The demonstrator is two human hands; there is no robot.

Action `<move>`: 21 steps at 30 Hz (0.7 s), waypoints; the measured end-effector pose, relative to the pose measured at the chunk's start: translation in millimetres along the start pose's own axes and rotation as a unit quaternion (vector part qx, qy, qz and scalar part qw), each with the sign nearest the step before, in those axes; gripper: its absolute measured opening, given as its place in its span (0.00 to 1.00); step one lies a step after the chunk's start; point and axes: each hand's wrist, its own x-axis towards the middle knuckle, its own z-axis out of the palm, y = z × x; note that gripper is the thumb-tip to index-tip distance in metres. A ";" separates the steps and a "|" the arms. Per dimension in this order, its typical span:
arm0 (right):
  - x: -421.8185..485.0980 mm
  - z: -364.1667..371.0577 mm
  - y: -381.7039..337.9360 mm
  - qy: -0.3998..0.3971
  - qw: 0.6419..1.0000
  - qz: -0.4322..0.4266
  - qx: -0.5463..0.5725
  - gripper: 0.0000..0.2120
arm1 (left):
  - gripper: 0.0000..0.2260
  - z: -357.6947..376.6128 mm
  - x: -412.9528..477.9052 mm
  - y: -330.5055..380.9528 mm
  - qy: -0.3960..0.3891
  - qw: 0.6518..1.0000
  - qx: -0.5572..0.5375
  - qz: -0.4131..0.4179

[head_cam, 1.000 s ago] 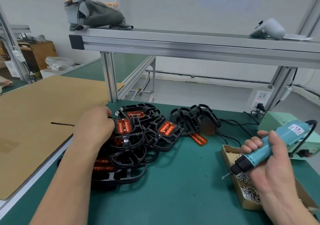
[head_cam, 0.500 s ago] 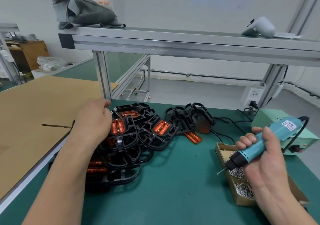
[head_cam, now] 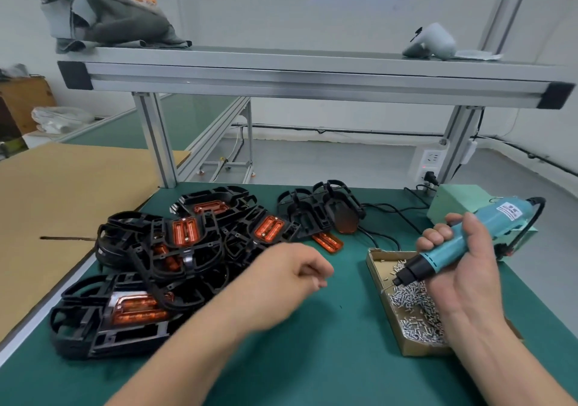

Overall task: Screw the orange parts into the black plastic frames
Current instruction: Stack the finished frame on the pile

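Left hand [head_cam: 291, 280] had come off the pile of black frames [head_cam: 175, 258] and swung right, out over the green counter [head_cam: 312, 368]. Its fingers were loosely curled and blurred, so I couldn't tell whether they pinched anything. The frames lay heaped at the counter's left, orange parts [head_cam: 184, 233] seated in several. A smaller cluster of frames [head_cam: 312, 211] sat behind, one loose orange part [head_cam: 327, 242] just beside it. On my right, the right hand [head_cam: 469, 283] gripped the teal screwdriver [head_cam: 445, 254], fingers wrapped round its barrel, tip angled down into the cardboard box of screws [head_cam: 413, 318].
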 end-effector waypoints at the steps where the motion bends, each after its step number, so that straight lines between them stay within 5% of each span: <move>1: 1.4 -0.6 -2.1 0.004 1.000 -0.004 0.003 0.08 | 0.12 14.4 4.0 -0.8 -0.006 1.000 0.023 0.011; 5: 9.0 -2.6 -11.8 0.033 0.999 -0.032 0.029 0.07 | 0.13 68.1 13.5 1.7 -0.038 0.999 0.019 0.027; 13: 26.6 -12.1 -27.7 0.077 0.992 -0.060 0.077 0.07 | 0.24 125.8 9.1 24.0 -0.087 0.973 -0.174 0.126; 21: 27.7 -14.6 -25.6 0.079 0.993 -0.056 0.068 0.08 | 0.23 126.2 12.3 13.3 -0.083 0.967 -0.220 0.102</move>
